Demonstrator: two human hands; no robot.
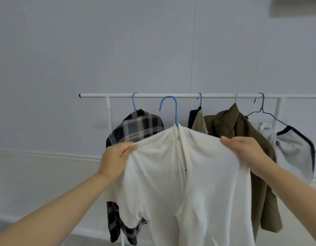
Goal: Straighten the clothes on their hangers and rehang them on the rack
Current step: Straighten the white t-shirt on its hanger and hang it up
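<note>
A white shirt (182, 174) hangs on a blue hanger (171, 109) that I hold up in front of the white rack rail (215, 95); the hook is off the rail, just below it. My left hand (116, 157) grips the shirt's left shoulder. My right hand (246, 150) grips its right shoulder. The shirt spreads between both hands and hides the hanger's arms.
On the rail hang a black-and-white plaid shirt (137, 126) at the left, a beige and black garment (198, 119), an olive jacket (242, 139), and a grey top with dark trim (294, 150) slipping off a wire hanger (263, 110). A plain wall stands behind.
</note>
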